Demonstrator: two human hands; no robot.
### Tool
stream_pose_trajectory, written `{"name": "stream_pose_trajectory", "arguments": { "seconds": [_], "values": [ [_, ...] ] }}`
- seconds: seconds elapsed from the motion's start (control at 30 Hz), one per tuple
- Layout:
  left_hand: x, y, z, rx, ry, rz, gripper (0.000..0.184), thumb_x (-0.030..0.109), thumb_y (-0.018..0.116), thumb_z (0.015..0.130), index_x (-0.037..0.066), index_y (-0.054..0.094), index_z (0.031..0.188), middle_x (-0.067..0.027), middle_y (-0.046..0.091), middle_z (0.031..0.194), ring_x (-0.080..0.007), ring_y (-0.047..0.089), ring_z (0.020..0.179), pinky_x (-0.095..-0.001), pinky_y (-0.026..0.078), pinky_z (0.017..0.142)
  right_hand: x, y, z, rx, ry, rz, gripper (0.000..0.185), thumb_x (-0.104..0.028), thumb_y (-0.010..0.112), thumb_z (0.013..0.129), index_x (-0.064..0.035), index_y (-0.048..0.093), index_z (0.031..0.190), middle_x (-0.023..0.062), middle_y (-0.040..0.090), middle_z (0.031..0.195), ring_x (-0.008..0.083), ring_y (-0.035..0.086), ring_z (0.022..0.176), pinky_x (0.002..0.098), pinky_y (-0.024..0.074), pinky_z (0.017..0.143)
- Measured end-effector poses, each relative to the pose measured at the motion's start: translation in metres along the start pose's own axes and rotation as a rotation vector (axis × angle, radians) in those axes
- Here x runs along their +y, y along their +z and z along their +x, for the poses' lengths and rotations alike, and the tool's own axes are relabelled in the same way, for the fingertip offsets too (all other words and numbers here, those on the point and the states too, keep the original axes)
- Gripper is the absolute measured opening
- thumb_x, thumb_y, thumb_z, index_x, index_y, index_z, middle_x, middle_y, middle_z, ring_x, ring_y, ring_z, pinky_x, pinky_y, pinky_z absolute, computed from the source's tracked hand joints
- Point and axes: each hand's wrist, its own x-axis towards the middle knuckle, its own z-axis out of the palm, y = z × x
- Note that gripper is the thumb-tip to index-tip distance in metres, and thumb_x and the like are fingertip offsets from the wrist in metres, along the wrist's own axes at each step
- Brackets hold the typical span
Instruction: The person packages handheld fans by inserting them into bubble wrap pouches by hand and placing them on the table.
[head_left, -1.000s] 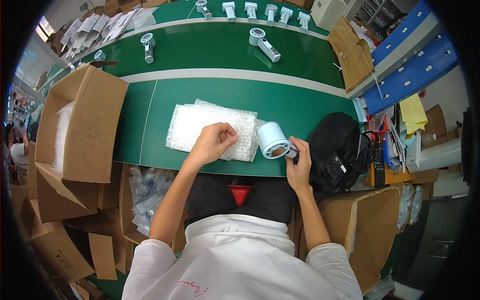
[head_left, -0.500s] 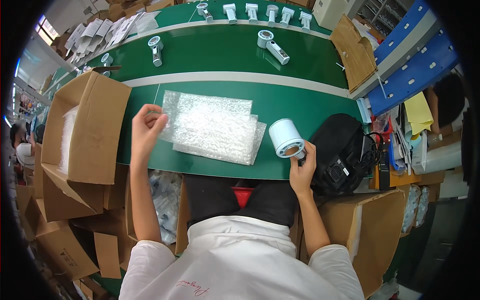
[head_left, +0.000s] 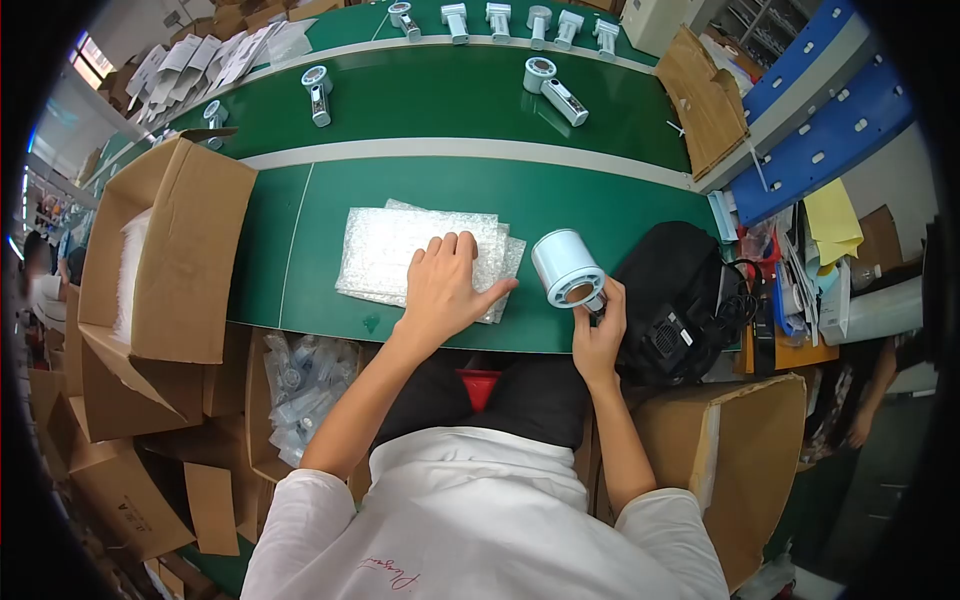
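My left hand (head_left: 444, 284) lies over the stack of clear bubble-wrap bags (head_left: 378, 245) on the green bench, thumb spread and fingers reaching across the top bag. Part of the stack is hidden beneath it. To the right, my right hand (head_left: 600, 335) is closed round the handle of a pale-blue handheld device (head_left: 566, 262). Its drum-shaped head is raised, with a ringed end and brown centre tilted toward me. Most of the handle is covered by my fingers.
A black bag (head_left: 672, 300) sits close right of my right hand. An open carton (head_left: 195, 250) stands left. Similar devices (head_left: 556, 90) lie or stand on the green belt and far ledge. Below the bench edge, a box holds plastic-wrapped items (head_left: 305, 385).
My left hand has moved right from the bags' left edge onto their middle. The top bag it held now lies on the stack. My right hand still holds the device, almost unmoved.
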Motion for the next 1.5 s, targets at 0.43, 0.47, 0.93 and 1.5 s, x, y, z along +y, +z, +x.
{"name": "stream_pose_trajectory", "arguments": {
  "seconds": [0.43, 0.47, 0.93, 1.5],
  "values": [
    [-0.021, -0.009, 0.004, -0.220, -0.157, -0.245, 0.013, 0.012, 0.065, 0.085, 0.003, 0.060, 0.076, -0.0046, 0.056, 0.067, -0.0176, 0.051, 0.058, -0.0277, 0.041, 0.054, 0.007, 0.003, -0.003, -0.183, 0.229, 0.330, 0.046, -0.005, 0.064, 0.090, 0.0000, 0.047, 0.133, 0.0112, 0.061, 0.101, 0.0250, 0.059, 0.084, 0.0328, 0.0471, 0.080],
    [-0.022, -0.009, 0.005, -0.219, -0.152, -0.248, 0.013, 0.012, 0.065, 0.085, 0.003, 0.060, 0.076, -0.0046, 0.056, 0.067, -0.0176, 0.051, 0.058, -0.0277, 0.041, 0.054, 0.004, 0.003, 0.000, -0.178, 0.226, 0.327, 0.046, -0.005, 0.064, 0.090, 0.0000, 0.047, 0.133, 0.0112, 0.061, 0.101, 0.0250, 0.059, 0.084, 0.0328, 0.0471, 0.080],
    [-0.004, -0.027, 0.029, 0.066, -0.138, -0.612, 0.008, 0.004, 0.060, 0.090, 0.003, 0.057, 0.082, -0.0014, 0.049, 0.075, -0.0127, 0.043, 0.064, -0.0259, 0.038, 0.062, -0.063, -0.007, 0.068, -0.723, -0.223, -0.244, 0.053, -0.012, 0.064, 0.091, -0.0035, 0.050, 0.141, 0.0114, 0.068, 0.092, 0.0180, 0.057, 0.064, 0.0313, 0.0452, 0.060],
    [0.102, -0.040, 0.056, 0.024, 0.113, -0.631, 0.011, -0.008, 0.063, 0.083, 0.002, 0.060, 0.087, -0.0072, 0.048, 0.082, -0.0218, 0.046, 0.063, -0.0327, 0.041, 0.058, -0.090, -0.051, 0.063, 0.112, 0.747, 0.589, 0.041, -0.023, 0.053, 0.101, 0.0031, 0.051, 0.133, 0.0094, 0.067, 0.071, 0.0078, 0.049, 0.045, 0.0179, 0.0347, 0.039]
  ]
}}
